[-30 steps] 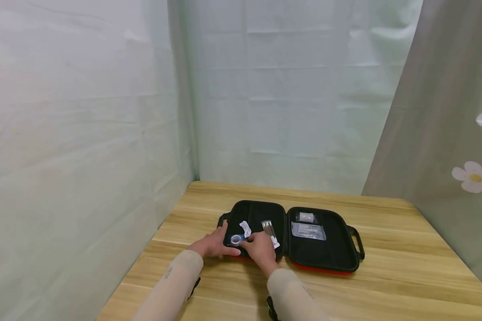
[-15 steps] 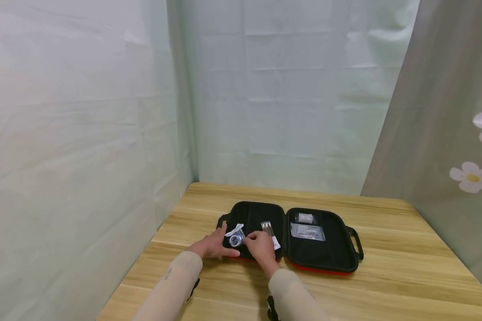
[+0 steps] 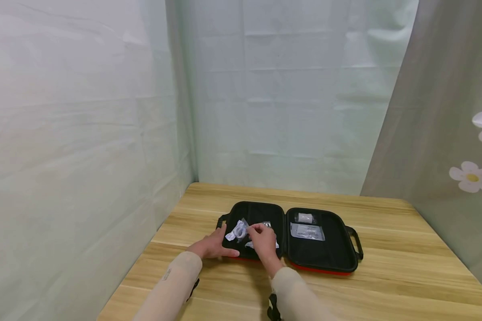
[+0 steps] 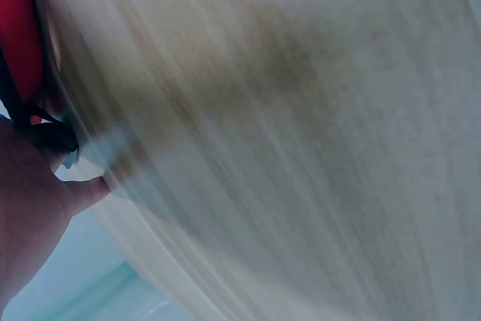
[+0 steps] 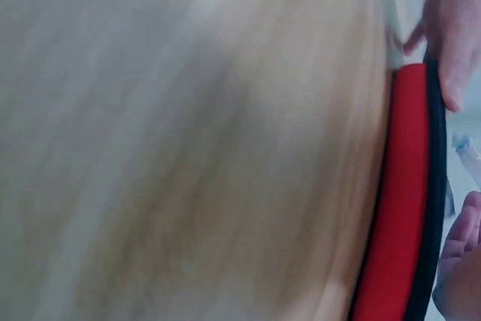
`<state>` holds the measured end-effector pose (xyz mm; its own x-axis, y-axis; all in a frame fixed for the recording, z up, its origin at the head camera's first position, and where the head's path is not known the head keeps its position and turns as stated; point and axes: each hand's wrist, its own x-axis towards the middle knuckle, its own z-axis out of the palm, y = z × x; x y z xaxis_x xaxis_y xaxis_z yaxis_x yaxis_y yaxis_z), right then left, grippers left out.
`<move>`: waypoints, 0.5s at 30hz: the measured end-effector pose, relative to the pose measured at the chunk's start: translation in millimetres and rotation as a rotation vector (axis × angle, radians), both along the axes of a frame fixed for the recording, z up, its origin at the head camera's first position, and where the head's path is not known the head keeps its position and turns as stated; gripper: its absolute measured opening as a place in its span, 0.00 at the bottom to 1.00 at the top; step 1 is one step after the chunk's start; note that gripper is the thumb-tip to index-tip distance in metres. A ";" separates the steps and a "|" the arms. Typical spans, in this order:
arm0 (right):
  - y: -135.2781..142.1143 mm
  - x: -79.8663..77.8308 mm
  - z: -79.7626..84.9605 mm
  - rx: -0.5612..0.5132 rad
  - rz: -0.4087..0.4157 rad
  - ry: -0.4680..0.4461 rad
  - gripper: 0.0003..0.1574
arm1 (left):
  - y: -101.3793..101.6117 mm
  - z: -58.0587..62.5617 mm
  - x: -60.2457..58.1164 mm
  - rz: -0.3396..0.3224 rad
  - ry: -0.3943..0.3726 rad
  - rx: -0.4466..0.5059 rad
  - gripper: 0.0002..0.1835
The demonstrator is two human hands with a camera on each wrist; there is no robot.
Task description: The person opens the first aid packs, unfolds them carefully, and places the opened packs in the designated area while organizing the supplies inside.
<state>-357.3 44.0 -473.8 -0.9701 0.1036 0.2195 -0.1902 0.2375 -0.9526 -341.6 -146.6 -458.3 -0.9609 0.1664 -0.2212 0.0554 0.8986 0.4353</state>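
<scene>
In the head view an open black-lined case [image 3: 321, 254] with a red shell lies on the table. My right hand [image 3: 264, 243] is over its left half, thumb and fingertips pinching the edge of a clear bag with a white roll of tape [image 3: 240, 232] in it. Beside the roll lies a crumpled white packet [image 3: 230, 236]. A packet of thin sticks [image 3: 267, 224] is mostly hidden under the right hand. My left hand [image 3: 213, 245] rests on the case's near left corner, thumb along the front rim, fingers by the handle. The right wrist view shows the red shell [image 5: 402, 186] between both hands.
In the case's right half lie a wrapped white roll [image 3: 305, 217] and a flat clear packet [image 3: 307, 232]. A black carry handle [image 3: 355, 243] sticks out on the right. The wooden table [image 3: 397, 267] is bounded by pale curtains [image 3: 281, 98] behind and at the sides.
The bagged tape roll has shifted slightly right and up, over the white packet, which slid left and down. My right hand has moved a little right, covering the sticks. The left hand stays put.
</scene>
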 end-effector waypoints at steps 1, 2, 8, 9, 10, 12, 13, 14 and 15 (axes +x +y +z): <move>2.7 -1.2 0.8 -0.037 -0.008 -0.023 0.06 | 0.5 -0.1 -0.2 0.000 0.003 0.000 0.64; 5.7 -2.8 1.4 -0.076 -0.016 -0.038 0.05 | 0.9 -0.1 -0.5 0.000 0.005 0.000 0.64; 30.4 -13.5 2.1 -0.278 -0.031 -0.077 0.12 | 1.3 1.7 -0.6 0.000 0.015 0.007 0.64; 35.4 -14.6 2.1 -0.294 -0.032 -0.082 0.14 | 1.0 1.7 -0.4 -0.001 0.016 0.007 0.64; 40.4 -15.9 2.0 -0.305 -0.033 -0.085 0.16 | 0.7 1.8 -0.1 -0.002 0.014 0.007 0.64; 50.7 -17.2 2.7 -0.322 -0.042 -0.095 0.18 | 0.3 1.1 0.5 -0.002 0.013 0.006 0.64; 55.7 -17.6 3.2 -0.327 -0.049 -0.099 0.18 | 0.1 0.7 0.8 -0.004 0.014 0.009 0.64; 60.6 -18.3 3.7 -0.330 -0.059 -0.104 0.19 | -0.1 0.3 1.3 -0.002 0.009 0.009 0.64; 65.3 -19.0 3.8 -0.329 -0.070 -0.104 0.19 | -0.3 -0.1 1.6 -0.003 0.009 0.012 0.64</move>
<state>-376.3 109.3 -470.0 -0.9737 0.2189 0.0632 -0.0818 -0.0770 -0.9937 -340.0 -146.9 -458.4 -0.9624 0.1716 -0.2103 0.0618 0.8930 0.4457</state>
